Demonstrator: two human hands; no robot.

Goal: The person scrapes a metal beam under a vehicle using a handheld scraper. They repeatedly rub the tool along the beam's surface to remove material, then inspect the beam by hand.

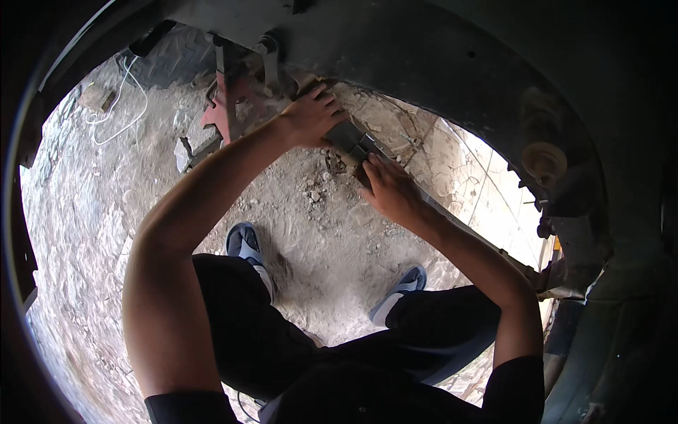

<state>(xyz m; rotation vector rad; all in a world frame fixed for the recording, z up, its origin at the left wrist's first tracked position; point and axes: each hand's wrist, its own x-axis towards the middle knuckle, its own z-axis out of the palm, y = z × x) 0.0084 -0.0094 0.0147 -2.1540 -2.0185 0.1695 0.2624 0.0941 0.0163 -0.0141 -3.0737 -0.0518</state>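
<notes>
A long dark flat bar [346, 134], like a leaf spring with a band clamped round it, slants from upper middle down to the right beneath a dark vehicle body. My left hand [313, 116] lies over its upper end, fingers a little spread and bent across it; the thumb is hidden. Lower along the same bar, just below the band, my right hand [390, 187] grips with fingertips on its top and thumb at the near side. Beyond the left hand, a bolted metal link [270, 60] hangs from the body.
A red stand [224, 109] rises left of the bar, beside a broken concrete block [194, 148]. Behind lie a tyre [176, 60] and a white cable [146, 106]. The dark curved body panel [424, 63] arches overhead. Rubble dots the dirt ground [318, 247] between my feet.
</notes>
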